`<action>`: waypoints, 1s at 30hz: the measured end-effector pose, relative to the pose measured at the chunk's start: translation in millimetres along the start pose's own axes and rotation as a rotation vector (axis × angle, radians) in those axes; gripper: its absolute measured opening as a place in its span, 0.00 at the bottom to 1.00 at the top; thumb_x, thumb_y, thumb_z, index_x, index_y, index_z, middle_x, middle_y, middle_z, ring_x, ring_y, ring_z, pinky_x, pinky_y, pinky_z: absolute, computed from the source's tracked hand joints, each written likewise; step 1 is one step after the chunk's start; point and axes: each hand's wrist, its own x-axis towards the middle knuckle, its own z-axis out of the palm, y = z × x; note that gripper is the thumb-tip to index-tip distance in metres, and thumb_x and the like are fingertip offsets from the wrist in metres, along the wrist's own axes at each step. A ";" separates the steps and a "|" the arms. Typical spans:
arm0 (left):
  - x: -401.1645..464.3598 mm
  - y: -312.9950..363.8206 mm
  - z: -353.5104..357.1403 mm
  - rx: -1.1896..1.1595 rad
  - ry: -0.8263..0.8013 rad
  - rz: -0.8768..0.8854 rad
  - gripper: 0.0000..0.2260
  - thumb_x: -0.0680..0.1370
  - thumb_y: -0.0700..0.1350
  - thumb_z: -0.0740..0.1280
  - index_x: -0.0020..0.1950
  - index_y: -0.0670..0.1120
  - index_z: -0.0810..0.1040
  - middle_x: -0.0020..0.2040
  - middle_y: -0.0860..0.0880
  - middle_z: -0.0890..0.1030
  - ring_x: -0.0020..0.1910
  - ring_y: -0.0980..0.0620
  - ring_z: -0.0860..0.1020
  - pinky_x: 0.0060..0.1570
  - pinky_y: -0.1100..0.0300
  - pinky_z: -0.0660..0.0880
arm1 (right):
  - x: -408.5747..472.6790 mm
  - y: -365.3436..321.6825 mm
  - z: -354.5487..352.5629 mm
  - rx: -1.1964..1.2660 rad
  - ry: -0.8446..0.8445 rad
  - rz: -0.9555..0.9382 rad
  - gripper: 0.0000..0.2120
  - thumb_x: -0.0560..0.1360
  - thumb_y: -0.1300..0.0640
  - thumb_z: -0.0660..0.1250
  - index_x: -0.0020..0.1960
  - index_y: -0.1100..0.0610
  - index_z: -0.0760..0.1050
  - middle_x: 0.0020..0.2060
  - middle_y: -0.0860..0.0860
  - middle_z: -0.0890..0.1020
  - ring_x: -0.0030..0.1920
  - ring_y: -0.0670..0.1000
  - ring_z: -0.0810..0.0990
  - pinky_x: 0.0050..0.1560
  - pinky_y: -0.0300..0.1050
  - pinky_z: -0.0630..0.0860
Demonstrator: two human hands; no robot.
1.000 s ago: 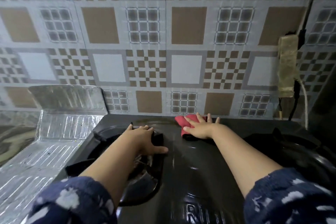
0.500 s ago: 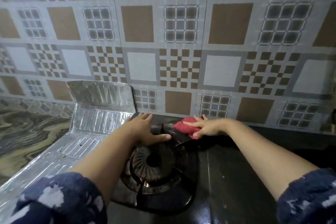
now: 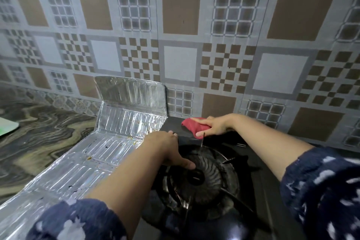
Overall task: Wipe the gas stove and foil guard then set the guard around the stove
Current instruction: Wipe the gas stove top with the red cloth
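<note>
The black gas stove (image 3: pixel 261 171) fills the lower right, with its left burner (image 3: pixel 196 176) in the middle. My right hand (image 3: pixel 211 125) presses a red cloth (image 3: pixel 192 125) flat on the stove's back left corner. My left hand (image 3: pixel 169 149) rests palm down on the burner's pan support, fingers spread, thumb over the burner. The silver foil guard (image 3: pixel 109 142) lies unfolded on the counter left of the stove, its far panel leaning up against the wall. Brown specks dot the foil.
A patterned tile wall (image 3: pixel 181 45) stands right behind the stove. The marbled counter (image 3: pixel 39 136) stretches to the left, with a pale green and white object (image 3: pixel 6 128) at its left edge.
My right hand has slid the red cloth leftward along the stove's back edge to the left corner. My view has swung left, and my left hand now lies over the burner.
</note>
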 end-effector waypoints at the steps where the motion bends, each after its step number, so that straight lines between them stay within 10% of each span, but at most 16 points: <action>1: 0.1 0.0 0.6 0.002 -0.001 0.001 0.52 0.64 0.76 0.63 0.78 0.44 0.57 0.77 0.47 0.61 0.73 0.47 0.66 0.70 0.51 0.65 | 3.8 -5.1 -2.3 -0.003 0.000 -0.004 0.37 0.73 0.33 0.56 0.73 0.34 0.37 0.77 0.57 0.49 0.76 0.61 0.50 0.75 0.60 0.51; 22: 9.1 -3.1 5.9 -0.025 -0.006 0.023 0.50 0.61 0.78 0.62 0.73 0.46 0.66 0.72 0.47 0.70 0.69 0.45 0.71 0.67 0.49 0.69 | -64.6 36.1 31.7 0.234 0.278 0.196 0.23 0.82 0.55 0.55 0.76 0.49 0.56 0.75 0.50 0.62 0.74 0.53 0.62 0.73 0.46 0.54; 30: 0.1 -9.4 7.4 -0.082 0.083 0.107 0.50 0.63 0.77 0.62 0.74 0.45 0.63 0.74 0.45 0.67 0.73 0.44 0.64 0.72 0.43 0.61 | -148.3 38.7 108.3 0.361 0.410 0.525 0.25 0.80 0.47 0.55 0.74 0.36 0.52 0.77 0.42 0.48 0.78 0.51 0.42 0.71 0.69 0.37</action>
